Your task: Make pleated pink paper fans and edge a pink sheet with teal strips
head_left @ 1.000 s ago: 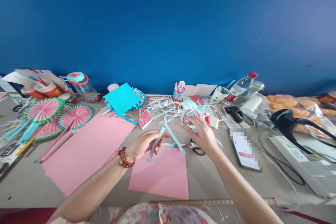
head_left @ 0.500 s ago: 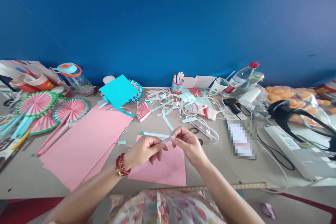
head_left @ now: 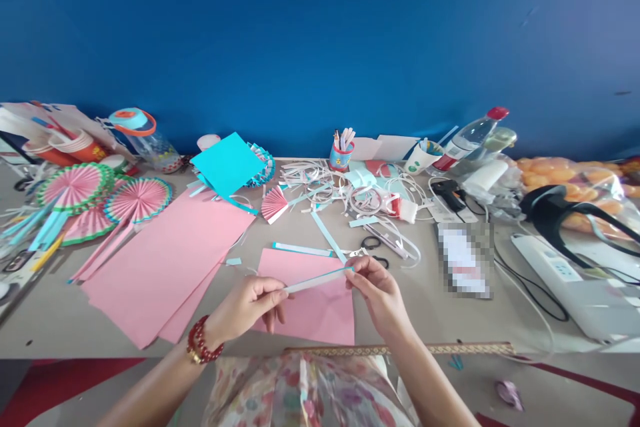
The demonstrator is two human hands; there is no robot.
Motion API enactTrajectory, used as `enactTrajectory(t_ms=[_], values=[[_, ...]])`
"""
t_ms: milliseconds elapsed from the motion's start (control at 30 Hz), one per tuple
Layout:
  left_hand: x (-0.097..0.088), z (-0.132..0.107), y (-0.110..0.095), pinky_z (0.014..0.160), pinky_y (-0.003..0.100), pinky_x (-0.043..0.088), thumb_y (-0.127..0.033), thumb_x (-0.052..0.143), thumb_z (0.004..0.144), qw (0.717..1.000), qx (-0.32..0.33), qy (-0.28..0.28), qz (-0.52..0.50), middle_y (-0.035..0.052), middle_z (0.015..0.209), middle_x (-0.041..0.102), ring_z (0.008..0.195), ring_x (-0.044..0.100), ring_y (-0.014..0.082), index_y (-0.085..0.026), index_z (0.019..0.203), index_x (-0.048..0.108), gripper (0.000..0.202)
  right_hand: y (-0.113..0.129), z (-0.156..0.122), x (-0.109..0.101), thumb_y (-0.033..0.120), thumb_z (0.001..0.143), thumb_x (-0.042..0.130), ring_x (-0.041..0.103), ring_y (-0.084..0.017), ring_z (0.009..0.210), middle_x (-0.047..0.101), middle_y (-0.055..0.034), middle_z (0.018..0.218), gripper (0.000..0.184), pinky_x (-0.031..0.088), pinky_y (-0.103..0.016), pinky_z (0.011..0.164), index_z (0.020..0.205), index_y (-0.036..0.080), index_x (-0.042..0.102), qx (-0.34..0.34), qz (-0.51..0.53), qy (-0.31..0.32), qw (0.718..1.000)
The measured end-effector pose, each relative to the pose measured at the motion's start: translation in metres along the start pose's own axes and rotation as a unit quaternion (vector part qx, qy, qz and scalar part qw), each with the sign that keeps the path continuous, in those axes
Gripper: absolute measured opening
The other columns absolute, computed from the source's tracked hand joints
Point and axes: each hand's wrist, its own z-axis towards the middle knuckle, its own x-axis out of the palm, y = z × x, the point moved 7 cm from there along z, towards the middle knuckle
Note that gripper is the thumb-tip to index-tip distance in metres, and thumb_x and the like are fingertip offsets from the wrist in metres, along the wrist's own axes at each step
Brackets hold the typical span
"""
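A narrow white paper strip with a blue edge (head_left: 319, 279) is stretched between my hands. My left hand (head_left: 250, 303) pinches its left end, and my right hand (head_left: 376, 290) pinches its right end. Under the strip lies a square pink paper sheet (head_left: 310, 317). Along the back edge of that sheet rests another white strip with blue edging (head_left: 303, 249). Just beyond my right hand are scissors (head_left: 371, 243) with black handles, and a light blue strip (head_left: 327, 235) runs down toward my fingers.
Large pink sheets (head_left: 165, 260) lie at left, with pleated paper fans (head_left: 139, 200) beside them. A blue square sheet (head_left: 229, 165), paper scraps (head_left: 320, 187) and a pencil cup (head_left: 341, 155) stand behind. To the right are a glue gun (head_left: 450, 195), a phone (head_left: 464, 260) and a power strip (head_left: 560, 280).
My hands have moved apart and slightly nearer to me, leaving more of the held strip exposed between them. The scissors and the strip on the table show more fully.
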Motion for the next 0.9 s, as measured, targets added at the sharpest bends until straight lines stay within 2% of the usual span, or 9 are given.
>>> enactTrajectory(t_ms=[200, 333, 467, 700, 800, 900], values=[[-0.003, 0.0, -0.001, 0.049, 0.02, 0.044, -0.048, 0.055, 0.092, 0.998, 0.032, -0.028, -0.051, 0.0066, 0.07, 0.071, 0.046, 0.06, 0.01, -0.011, 0.087, 0.068, 0.039, -0.009, 0.0, 0.005, 0.035, 0.073, 0.082, 0.057, -0.011, 0.06, 0.06, 0.003, 0.072, 0.028, 0.046, -0.024, 0.058, 0.085, 0.021, 0.062, 0.032, 0.047, 0.032, 0.998], [-0.008, 0.002, -0.002, 0.05, 0.021, 0.045, -0.045, 0.061, 0.089, 0.994, 0.055, -0.064, -0.076, 0.0044, 0.068, 0.07, 0.046, 0.058, 0.0098, -0.012, 0.093, 0.067, 0.034, -0.007, -0.001, 0.001, 0.039, 0.076, 0.079, 0.06, -0.012, 0.063, 0.064, 0.0004, 0.075, 0.029, 0.049, -0.026, 0.063, 0.095, 0.02, 0.067, 0.008, -0.015, 0.036, 0.999], [-0.012, 0.011, -0.004, 0.052, 0.021, 0.045, -0.042, 0.063, 0.087, 0.994, 0.055, -0.057, -0.078, 0.0025, 0.067, 0.068, 0.049, 0.059, 0.0096, -0.013, 0.091, 0.065, 0.03, 0.002, 0.006, -0.001, 0.041, 0.078, 0.076, 0.062, -0.014, 0.065, 0.065, -0.0006, 0.072, 0.028, 0.05, -0.027, 0.064, 0.095, 0.02, 0.07, -0.039, -0.089, 0.042, 0.994], [-0.045, 0.045, -0.028, 0.052, 0.021, 0.046, -0.043, 0.067, 0.083, 0.985, 0.101, -0.117, -0.075, 0.002, 0.066, 0.066, 0.051, 0.057, 0.0096, -0.014, 0.079, 0.063, 0.03, 0.028, 0.057, 0.01, 0.044, 0.075, 0.075, 0.062, -0.015, 0.064, 0.066, -0.0013, 0.073, 0.035, 0.05, -0.03, 0.065, 0.099, 0.018, 0.07, -0.105, -0.155, 0.059, 0.981], [-0.054, 0.06, -0.027, 0.051, 0.02, 0.045, -0.043, 0.068, 0.082, 0.979, 0.091, -0.125, -0.129, 0.0028, 0.063, 0.066, 0.05, 0.056, 0.0094, -0.013, 0.077, 0.063, 0.031, 0.032, 0.081, 0.015, 0.047, 0.074, 0.073, 0.061, -0.016, 0.063, 0.065, -0.001, 0.069, 0.036, 0.05, -0.03, 0.065, 0.095, 0.017, 0.069, -0.122, -0.169, 0.058, 0.976], [-0.056, 0.069, -0.021, 0.05, 0.019, 0.042, -0.043, 0.068, 0.082, 0.967, 0.088, -0.121, -0.207, 0.0031, 0.061, 0.065, 0.049, 0.055, 0.0088, -0.013, 0.075, 0.062, 0.031, 0.028, 0.094, 0.016, 0.047, 0.075, 0.072, 0.058, -0.015, 0.061, 0.064, -0.0005, 0.067, 0.035, 0.048, -0.029, 0.064, 0.093, 0.017, 0.07, -0.151, -0.175, 0.052, 0.972]])
